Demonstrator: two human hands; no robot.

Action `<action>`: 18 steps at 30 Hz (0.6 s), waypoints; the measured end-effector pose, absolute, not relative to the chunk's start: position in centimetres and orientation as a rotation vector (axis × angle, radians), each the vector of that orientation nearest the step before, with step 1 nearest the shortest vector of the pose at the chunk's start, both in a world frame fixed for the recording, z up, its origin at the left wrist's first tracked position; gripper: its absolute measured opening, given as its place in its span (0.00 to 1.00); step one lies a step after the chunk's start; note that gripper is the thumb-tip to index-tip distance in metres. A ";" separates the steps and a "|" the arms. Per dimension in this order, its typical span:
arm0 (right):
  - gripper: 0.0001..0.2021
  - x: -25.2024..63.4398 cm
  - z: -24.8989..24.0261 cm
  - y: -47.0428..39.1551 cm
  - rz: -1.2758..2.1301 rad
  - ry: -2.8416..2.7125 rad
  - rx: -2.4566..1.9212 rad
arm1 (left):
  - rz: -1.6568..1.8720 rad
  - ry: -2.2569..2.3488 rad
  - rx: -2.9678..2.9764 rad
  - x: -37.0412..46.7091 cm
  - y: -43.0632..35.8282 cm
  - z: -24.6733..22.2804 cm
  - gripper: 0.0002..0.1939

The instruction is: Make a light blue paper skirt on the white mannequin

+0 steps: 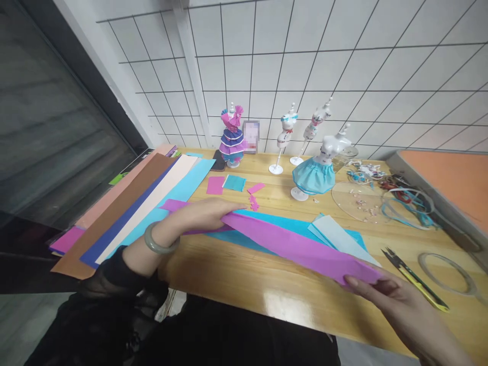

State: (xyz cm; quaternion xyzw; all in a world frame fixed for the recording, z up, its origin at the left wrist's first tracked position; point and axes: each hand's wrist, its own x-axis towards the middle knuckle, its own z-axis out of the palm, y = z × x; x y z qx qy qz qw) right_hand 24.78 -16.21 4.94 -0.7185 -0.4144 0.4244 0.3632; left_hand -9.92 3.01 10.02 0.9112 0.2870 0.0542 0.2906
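A long purple paper strip (290, 244) is stretched above the front of the table between my two hands. My left hand (208, 213), seen from the back, is closed on the strip, and its left part runs on behind the wrist. At the right end, my right hand (392, 295) pinches the strip between thumb and fingers. Under it lies a blue paper piece (259, 217), partly covered. A pale blue folded piece (339, 234) rests on the right part of that. Yellow-handled snips (415, 279) lie just beyond my right hand.
Coloured sheets (129, 208) are stacked at the left. Behind stand a dressed mini mannequin (232, 137), a mannequin in a blue skirt (316, 170) and two others. Small paper scraps (234, 183) lie mid-table. A clear dish (358, 203) and an orange-lined tray (450, 178) are at right.
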 end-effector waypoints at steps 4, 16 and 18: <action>0.14 23.5 4.9 -17.0 1.412 -1.008 -1.762 | -0.038 0.638 2.263 -10.2 5.7 12.2 0.22; 0.16 21.8 0.5 -16.4 1.920 -0.963 -1.544 | -0.553 1.048 2.495 -4.4 14.1 9.1 0.34; 0.17 22.2 -0.1 -16.2 1.783 -0.903 -1.558 | -0.511 1.046 2.515 -3.9 14.7 8.0 0.33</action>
